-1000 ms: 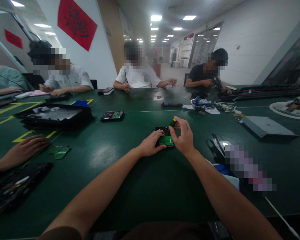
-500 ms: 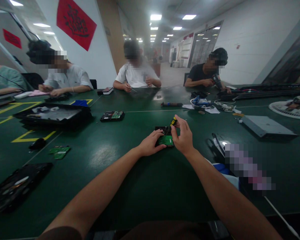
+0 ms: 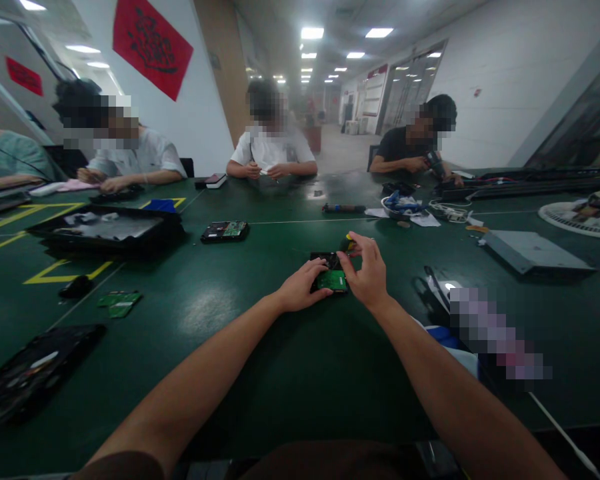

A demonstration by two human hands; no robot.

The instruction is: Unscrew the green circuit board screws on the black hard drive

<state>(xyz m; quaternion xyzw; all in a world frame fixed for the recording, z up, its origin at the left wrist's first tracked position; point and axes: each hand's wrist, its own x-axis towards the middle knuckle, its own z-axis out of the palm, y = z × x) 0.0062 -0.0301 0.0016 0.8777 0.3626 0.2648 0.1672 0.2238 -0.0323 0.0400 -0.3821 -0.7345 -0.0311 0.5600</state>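
Observation:
In the middle of the table lies a small black device with a green circuit board on its near half. My left hand grips it from the left, thumb on the near edge and fingers over the far part. A short yellow-and-black screwdriver stands tilted above the device's far right side. My right hand is closed on its handle with thumb and fingertips. The screwdriver's tip is too small and dark to make out.
An opened drive-like unit and a black tray lie to the left, with green board pieces nearer. A grey metal box and a bowl of parts are on the right. Several people sit across the table.
My right thumb has slid left and down along the screwdriver, whose handle has turned slightly in the fingers. My left hand and the device have stayed in place.

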